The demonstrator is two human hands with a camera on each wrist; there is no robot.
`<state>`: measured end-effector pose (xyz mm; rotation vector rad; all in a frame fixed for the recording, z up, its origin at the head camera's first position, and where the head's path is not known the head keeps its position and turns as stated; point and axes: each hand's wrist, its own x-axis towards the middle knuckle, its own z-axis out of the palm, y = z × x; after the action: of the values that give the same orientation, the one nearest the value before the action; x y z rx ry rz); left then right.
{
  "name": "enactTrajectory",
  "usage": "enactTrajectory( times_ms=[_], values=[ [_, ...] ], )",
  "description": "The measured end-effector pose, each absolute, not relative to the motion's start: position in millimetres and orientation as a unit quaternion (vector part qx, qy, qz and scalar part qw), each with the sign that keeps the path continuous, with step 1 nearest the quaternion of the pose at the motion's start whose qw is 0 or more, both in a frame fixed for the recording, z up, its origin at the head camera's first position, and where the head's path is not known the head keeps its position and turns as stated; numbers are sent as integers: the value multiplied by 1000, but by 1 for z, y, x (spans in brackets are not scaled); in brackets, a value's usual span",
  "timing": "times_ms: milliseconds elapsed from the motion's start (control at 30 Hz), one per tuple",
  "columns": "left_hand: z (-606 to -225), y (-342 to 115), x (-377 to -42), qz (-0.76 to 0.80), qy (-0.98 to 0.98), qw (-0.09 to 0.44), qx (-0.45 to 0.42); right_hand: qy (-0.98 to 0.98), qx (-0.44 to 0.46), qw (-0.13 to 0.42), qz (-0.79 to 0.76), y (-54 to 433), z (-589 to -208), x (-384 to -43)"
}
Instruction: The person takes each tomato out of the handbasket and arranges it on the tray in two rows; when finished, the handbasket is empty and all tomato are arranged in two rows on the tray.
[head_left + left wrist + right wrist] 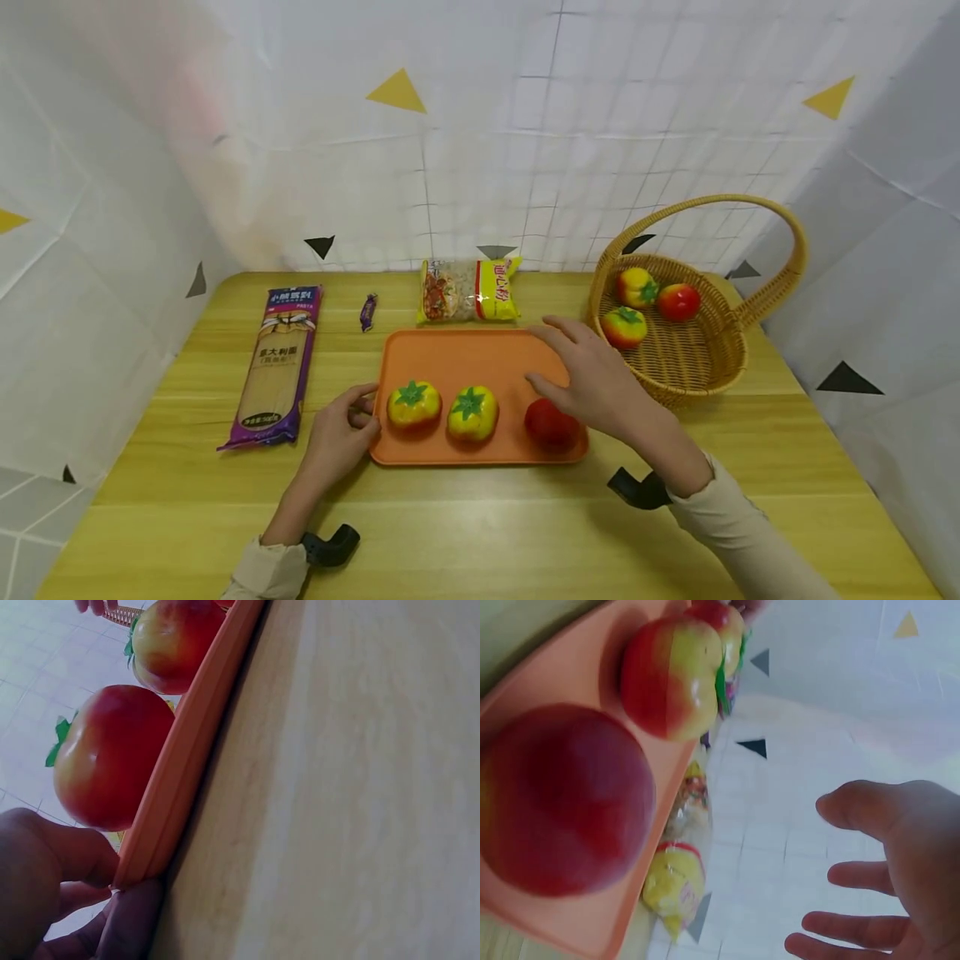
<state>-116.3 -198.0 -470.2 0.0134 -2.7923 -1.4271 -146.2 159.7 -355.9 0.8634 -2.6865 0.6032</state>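
An orange tray [480,354] lies on the table with two yellow-red tomato-like fruits with green tops, the left fruit [414,406] and the middle fruit [473,414]. A red round fruit [552,426] sits at the tray's right end. My left hand [337,435] pinches the tray's left rim between thumb and fingers, as the left wrist view shows closely. Above the tray's right side hovers my right hand [600,379], fingers spread and holding nothing. In the right wrist view its thumb and fingers [855,930] stand apart from the red fruit.
Behind the right hand stands a wicker basket [738,354] with a tall handle and three fruits inside. A yellow-ended pasta bag [468,292] lies behind the tray. To the left are a purple-wrapped candy [368,312] and a long pasta packet [276,367].
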Motion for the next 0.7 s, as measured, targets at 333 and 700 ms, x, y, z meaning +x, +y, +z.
enactTrajectory(
  times_ms=[333,700],
  values=[
    [-469,-198,-118,-456,-890,3,8,-925,236,173,242,191,-365,-160],
    [-470,-198,-117,-460,-888,6,3,-924,190,203,263,223,-376,-173]
  ],
)
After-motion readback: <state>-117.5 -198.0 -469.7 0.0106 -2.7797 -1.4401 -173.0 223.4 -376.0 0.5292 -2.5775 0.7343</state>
